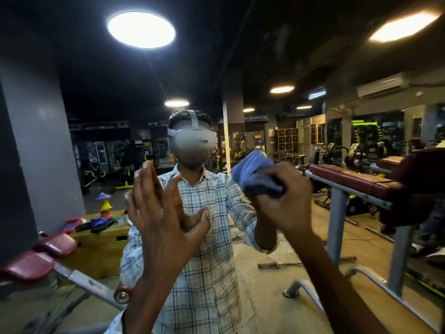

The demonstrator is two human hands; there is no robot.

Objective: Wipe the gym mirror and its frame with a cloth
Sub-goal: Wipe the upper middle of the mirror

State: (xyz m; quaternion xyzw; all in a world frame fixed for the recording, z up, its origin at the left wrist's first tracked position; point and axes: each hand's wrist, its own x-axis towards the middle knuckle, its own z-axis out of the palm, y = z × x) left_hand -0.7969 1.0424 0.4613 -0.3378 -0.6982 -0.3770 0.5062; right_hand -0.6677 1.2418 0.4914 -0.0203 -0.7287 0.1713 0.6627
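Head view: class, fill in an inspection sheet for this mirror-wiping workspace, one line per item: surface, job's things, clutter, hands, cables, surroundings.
Surface: mirror fills the view, reflecting the person and the gym; frame not made out.
Job's things: blue cloth, bunched, up against the glass.
Clutter: seen in the reflection only, coloured cones and small items on a wooden box; a metal bar on the floor.
Hands: left hand open, fingers spread, at the glass beside its reflection; right hand closed on the cloth.
Cables: nothing seen.
Surroundings: red padded benches at both sides, gym machines behind, ceiling lights on, dim room.
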